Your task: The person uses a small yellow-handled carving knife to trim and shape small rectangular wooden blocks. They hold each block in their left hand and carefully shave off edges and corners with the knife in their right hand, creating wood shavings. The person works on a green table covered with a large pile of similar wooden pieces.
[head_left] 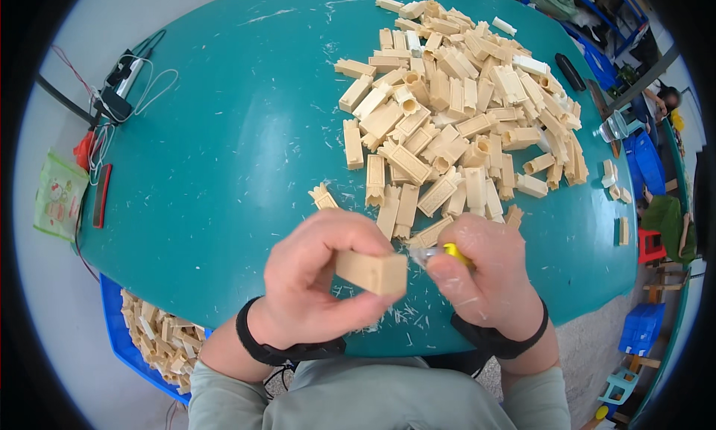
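Observation:
My left hand [328, 277] is closed round a beige rectangular block [373, 272], fingers above it and thumb below. The block's flat end points to the right, a little above the table. Just to the right, my right hand [485, 270] is closed on a small yellow-handled tool [456, 255]. Its silvery end points at the block, with a narrow gap between them; blur hides its exact kind. Pale shavings [406, 314] lie scattered on the table under both hands. Near my left knuckles rests another beige piece [324, 197] with a notched end.
A large heap of beige box-shaped pieces [455, 94] covers the far right of the green table [224, 132]. At the lower left stands a blue bin [123, 339] of similar pieces. A power strip [130, 76] with cables lies at the left edge. A black object [570, 73] lies beyond the heap.

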Demonstrator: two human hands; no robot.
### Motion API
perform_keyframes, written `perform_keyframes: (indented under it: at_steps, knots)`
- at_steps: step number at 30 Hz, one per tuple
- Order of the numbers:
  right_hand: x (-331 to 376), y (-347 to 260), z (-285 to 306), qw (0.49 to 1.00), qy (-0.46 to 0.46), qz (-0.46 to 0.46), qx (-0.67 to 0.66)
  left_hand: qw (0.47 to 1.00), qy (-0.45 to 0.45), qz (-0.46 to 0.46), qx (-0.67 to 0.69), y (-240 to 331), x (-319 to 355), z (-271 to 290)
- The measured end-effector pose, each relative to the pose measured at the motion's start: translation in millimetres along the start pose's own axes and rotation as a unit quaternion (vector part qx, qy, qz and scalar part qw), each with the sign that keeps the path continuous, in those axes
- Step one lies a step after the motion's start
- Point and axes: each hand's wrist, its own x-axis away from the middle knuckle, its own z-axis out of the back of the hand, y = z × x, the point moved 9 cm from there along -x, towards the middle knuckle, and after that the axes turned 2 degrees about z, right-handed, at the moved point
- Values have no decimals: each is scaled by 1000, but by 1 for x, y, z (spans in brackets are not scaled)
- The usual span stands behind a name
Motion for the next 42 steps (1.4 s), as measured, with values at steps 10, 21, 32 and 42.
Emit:
perform_keyframes:
  at_steps: [10, 21, 32, 42]
  knots:
    - [0, -5, -6, 1000, -24, 12, -12, 999, 42, -4, -12, -4, 1, 6]
    - [0, -2, -6, 1000, -26, 4, -4, 999, 25, -9, -37, -3, 1, 3]
    - [0, -4, -6, 1000, -27, 15, 1, 999, 11, -5, -36, -5, 2, 3]
    - [2, 21, -3, 988, 2, -134, -80, 999, -37, -4, 29, -4, -3, -6]
